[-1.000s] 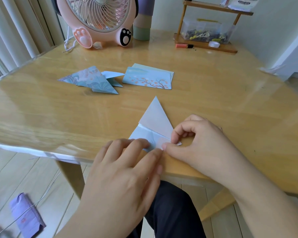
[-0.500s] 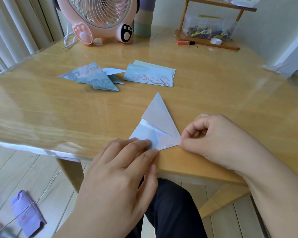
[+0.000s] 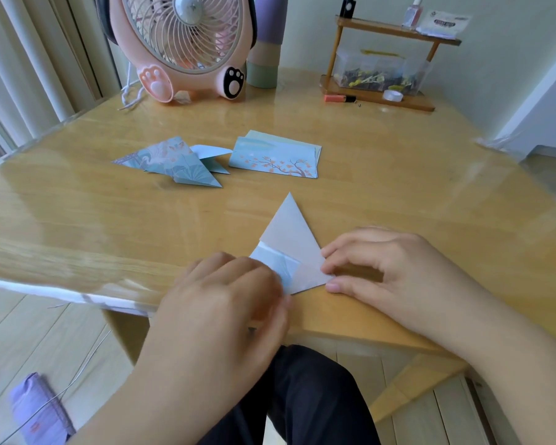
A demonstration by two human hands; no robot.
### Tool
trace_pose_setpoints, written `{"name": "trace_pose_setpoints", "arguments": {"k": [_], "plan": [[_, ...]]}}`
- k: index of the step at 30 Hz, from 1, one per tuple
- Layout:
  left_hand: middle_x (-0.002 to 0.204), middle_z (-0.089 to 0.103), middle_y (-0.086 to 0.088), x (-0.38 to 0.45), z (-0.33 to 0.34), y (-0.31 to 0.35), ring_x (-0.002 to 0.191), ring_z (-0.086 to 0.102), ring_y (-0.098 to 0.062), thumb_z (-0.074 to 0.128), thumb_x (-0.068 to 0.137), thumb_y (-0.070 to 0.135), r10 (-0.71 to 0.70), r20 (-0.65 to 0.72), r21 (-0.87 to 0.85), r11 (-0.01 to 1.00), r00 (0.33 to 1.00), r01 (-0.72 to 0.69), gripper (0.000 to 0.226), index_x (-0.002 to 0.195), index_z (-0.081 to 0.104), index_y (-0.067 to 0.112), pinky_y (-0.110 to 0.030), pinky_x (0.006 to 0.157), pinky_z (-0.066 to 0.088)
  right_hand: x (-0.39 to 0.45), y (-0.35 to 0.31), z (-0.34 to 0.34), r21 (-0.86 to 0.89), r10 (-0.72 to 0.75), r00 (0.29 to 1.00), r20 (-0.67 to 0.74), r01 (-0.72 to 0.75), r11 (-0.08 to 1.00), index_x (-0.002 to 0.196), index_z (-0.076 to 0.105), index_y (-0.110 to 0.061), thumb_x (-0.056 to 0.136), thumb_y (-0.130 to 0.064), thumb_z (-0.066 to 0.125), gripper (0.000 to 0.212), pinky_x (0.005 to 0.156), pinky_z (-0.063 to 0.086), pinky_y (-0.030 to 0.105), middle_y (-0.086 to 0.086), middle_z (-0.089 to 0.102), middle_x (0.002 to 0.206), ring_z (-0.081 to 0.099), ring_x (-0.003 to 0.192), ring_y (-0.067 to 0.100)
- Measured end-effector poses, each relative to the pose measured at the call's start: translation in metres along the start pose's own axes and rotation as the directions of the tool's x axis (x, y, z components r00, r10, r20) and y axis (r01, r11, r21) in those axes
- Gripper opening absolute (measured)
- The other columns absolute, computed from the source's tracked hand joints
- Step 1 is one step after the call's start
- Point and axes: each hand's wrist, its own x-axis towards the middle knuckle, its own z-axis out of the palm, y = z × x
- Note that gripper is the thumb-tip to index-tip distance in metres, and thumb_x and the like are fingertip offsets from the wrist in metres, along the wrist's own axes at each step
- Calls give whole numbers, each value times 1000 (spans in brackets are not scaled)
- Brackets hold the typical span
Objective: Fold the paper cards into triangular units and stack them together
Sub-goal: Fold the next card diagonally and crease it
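On the wooden floor at far left lies one purple pouch (image 3: pixel 40 409). Above it, on the glossy wooden surface (image 3: pixel 77 220), one pink fan (image 3: pixel 187 43) with paw-print feet stands at the back, with one tall purple-and-green tumbler (image 3: pixel 265 40) just beside it. In front of the fan lie the finished folded units (image 3: pixel 174 163), blue patterned triangles nested into one another; how many there are cannot be told, though at least two points show. Just to their right sits one small stack of unfolded cards (image 3: pixel 275 155), pale blue with an orange-leaved tree printed on the top one. Near the front edge of the surface lies the single card being folded (image 3: pixel 289 242): a pale, plain-backed triangle pointing away from the person, its lower left part showing a light blue flap. The left hand (image 3: pixel 225 303), blurred, rests knuckles-up on the card's lower left corner with its fingers curled down onto the paper; whether it pinches the paper cannot be told. The right hand (image 3: pixel 385 271) touches the card's right corner with fingertips and thumb, fingers bent and slightly spread. At the back right stands one small wooden shelf (image 3: pixel 395 30) holding one clear plastic box (image 3: pixel 376 72), one roll of tape (image 3: pixel 393 95) and one orange tube (image 3: pixel 337 98) on its base.
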Motion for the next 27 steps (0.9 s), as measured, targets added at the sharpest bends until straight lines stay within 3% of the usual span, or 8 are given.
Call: {"name": "trace_pose_setpoints", "arguments": {"k": [4,7,10,14,18,20,22,27], "plan": [[101,57,21,22,-11,-15,98,52,-6,51,70,41,21,137,-24,1000,990,-18,32,101,58,34,-30,90,36,3,-1,-3,-231,-133,990,46,140,963,82,69,-22,88,-39,48,28,77,46,24,-12,67,87,62,82,11],[97,58,23,38,-16,-25,98,52,-4,44,67,41,4,242,7,1000,970,-6,38,101,61,35,-35,95,37,0,-1,3,-282,-149,989,-13,139,949,78,67,-20,89,-31,47,26,72,51,31,-9,69,84,65,77,13],[87,61,14,52,-15,-24,86,55,-15,46,76,42,-18,258,60,998,966,2,29,84,68,24,-36,85,42,-3,-2,10,-92,-19,989,-150,5,996,72,67,-19,79,-30,53,19,82,42,21,-15,70,89,59,85,2],[78,58,8,58,-10,-20,78,51,-8,63,86,26,-111,229,6,994,967,113,3,87,64,23,-16,68,33,-4,-12,18,211,374,898,-234,-328,921,61,66,-23,78,-29,72,19,78,29,-2,-28,59,97,51,96,-7],[72,56,13,62,-2,-23,72,52,1,68,81,29,-262,206,-97,953,943,286,18,92,57,38,-13,64,36,-2,-18,30,181,513,807,-293,-480,858,59,59,-25,78,-38,70,25,85,32,16,-25,51,95,43,99,2],[76,54,13,61,4,-24,76,50,-1,68,81,30,-278,196,-83,951,940,299,20,93,55,40,-25,79,39,-1,-22,32,102,523,797,-303,-519,849,62,55,-28,78,-42,68,25,89,27,25,-22,49,95,37,101,4],[83,48,14,58,7,-23,85,49,-7,68,81,32,-285,159,-59,953,945,297,23,93,52,43,-32,88,34,-1,-23,30,52,528,799,-286,-538,841,71,50,-31,79,-45,64,22,88,23,25,-20,47,96,36,103,6],[88,47,17,60,9,-21,91,38,-9,64,84,32,-256,146,3,966,956,258,21,72,54,46,-26,82,18,4,-28,25,54,543,805,-238,-547,835,73,53,-33,82,-37,62,13,84,21,26,-21,45,99,34,106,8]]}}
